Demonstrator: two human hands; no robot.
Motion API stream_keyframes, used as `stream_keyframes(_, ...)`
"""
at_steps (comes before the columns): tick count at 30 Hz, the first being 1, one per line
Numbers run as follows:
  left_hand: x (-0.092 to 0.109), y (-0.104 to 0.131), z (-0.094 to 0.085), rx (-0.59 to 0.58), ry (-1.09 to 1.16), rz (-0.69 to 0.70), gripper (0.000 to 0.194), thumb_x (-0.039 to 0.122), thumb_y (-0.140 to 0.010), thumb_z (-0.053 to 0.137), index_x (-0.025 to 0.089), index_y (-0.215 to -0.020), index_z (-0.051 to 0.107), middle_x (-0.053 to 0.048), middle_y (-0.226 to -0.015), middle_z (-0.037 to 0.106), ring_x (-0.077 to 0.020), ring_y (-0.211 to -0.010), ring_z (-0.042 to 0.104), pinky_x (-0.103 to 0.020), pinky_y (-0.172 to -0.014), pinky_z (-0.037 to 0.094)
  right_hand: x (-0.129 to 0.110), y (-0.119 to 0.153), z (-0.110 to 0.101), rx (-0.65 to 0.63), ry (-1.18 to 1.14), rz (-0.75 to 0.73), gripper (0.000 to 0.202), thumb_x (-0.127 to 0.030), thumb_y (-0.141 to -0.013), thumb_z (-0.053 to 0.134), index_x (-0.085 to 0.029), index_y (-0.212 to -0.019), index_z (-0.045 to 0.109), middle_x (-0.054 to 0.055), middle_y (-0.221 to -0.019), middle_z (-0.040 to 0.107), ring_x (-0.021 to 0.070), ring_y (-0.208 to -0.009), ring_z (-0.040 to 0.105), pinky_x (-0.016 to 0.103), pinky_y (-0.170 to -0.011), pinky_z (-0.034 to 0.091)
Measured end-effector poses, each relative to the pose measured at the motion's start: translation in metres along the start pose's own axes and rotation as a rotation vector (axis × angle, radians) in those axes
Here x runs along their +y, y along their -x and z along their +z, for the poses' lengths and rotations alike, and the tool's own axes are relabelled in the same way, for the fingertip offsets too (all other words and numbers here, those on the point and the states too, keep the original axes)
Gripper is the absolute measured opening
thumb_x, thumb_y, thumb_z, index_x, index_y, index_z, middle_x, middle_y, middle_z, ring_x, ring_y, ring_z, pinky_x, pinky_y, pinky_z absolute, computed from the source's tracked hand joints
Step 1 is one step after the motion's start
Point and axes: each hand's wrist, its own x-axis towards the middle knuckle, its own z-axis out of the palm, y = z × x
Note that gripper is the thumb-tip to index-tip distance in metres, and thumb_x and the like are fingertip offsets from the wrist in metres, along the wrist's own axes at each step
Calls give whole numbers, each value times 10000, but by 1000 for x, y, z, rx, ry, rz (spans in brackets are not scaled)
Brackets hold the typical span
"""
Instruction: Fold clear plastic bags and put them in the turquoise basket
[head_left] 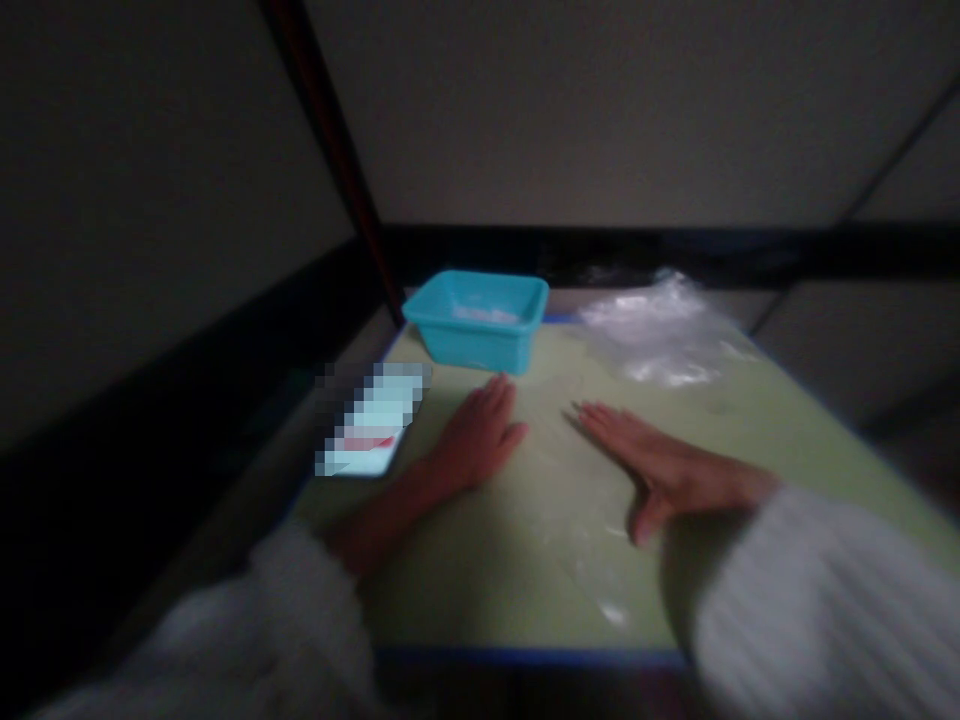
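Note:
A thin clear plastic bag (592, 540) lies flat on the yellow-green table (450, 610), its outline faint in the dim light. My left hand (480, 435) rests by the bag's left side, fingers stretched forward and thumb apart, holding nothing. To the right, my right hand (652, 460) is held on edge, fingers extended and thumb spread downward, also with nothing in it. Whether the right fingertips touch the bag, I cannot tell. Beyond my left fingertips stands a turquoise plastic basket (480, 347) with something pale inside, too blurred to name.
A lit phone (375, 425), partly pixelated, lies along the table's left side. Crumpled clear plastic bags (664, 330) are heaped at the back right. Walls (600, 130) close in behind and at the left. The table has a blue edge.

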Motion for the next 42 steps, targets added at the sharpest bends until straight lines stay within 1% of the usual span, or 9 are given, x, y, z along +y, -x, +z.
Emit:
stream_keyframes(3,29,3,-8,71,25,-15,524,333,-904,360,14,-1319,390,-210,-1449,325,-261,-1371,272,-417,-1122,251,1,-1,3,17,-9,3,1248,-679,-628,647,-184,-1448,-152,166,-1536,-95,343,-1391,-59,530,-1115,45)
stream_keyframes(6,62,9,-9,9,64,67,604,392,-873,420,19,-1345,366,-198,-1457,317,-263,-1369,279,-397,-1130,240,3,-3,8,65,17,-21,1292,-669,-609,673,-194,-1429,-205,159,-1532,-129,353,-1388,-68,544,-1111,45)
stream_keyframes(9,74,12,-4,-88,75,104,668,452,-874,424,25,-1378,323,-185,-1480,271,-258,-1386,234,-388,-1135,224,4,-2,9,72,39,-18,1290,-648,-617,685,-189,-1426,-208,166,-1528,-138,353,-1389,-67,543,-1111,49)
stream_keyframes(17,31,14,3,-114,36,81,687,517,-896,359,57,-1402,289,-172,-1493,245,-264,-1398,195,-408,-1130,200,-3,6,-3,31,21,15,1263,-583,-613,735,-219,-1455,-133,158,-1541,-84,351,-1391,-49,540,-1111,49)
stream_keyframes(23,32,15,0,-89,33,77,664,520,-890,366,72,-1378,333,-174,-1483,273,-261,-1394,212,-405,-1121,213,-39,-5,6,195,-66,-151,1087,-519,-786,612,-272,-1421,-236,106,-1547,-93,293,-1404,-22,519,-1118,95)
stream_keyframes(26,36,14,-2,-96,35,62,650,510,-889,362,67,-1364,356,-175,-1480,282,-263,-1390,223,-401,-1115,226,-47,-15,24,192,-28,-206,1139,-535,-754,638,-235,-1429,-230,136,-1541,-99,311,-1401,-32,529,-1116,102)
stream_keyframes(30,38,13,-2,-90,36,43,675,531,-885,346,59,-1368,349,-170,-1478,289,-266,-1386,232,-397,-1116,223,-34,-18,39,161,-3,-217,1237,-586,-676,682,-203,-1435,-218,161,-1542,-60,322,-1403,-13,531,-1117,73)
stream_keyframes(37,23,10,-3,-98,7,26,676,515,-884,385,36,-1361,356,-192,-1476,280,-282,-1387,224,-404,-1121,220,-29,-10,31,51,-8,-233,1271,-626,-639,684,-190,-1436,-205,148,-1542,-92,327,-1402,-35,513,-1119,36)
stream_keyframes(42,3,5,1,-20,10,9,678,489,-878,414,3,-1347,352,-228,-1459,293,-299,-1376,249,-428,-1120,231,-36,-9,25,1,-27,-203,1276,-638,-623,685,-169,-1450,-166,144,-1545,-81,321,-1402,-47,502,-1122,35)
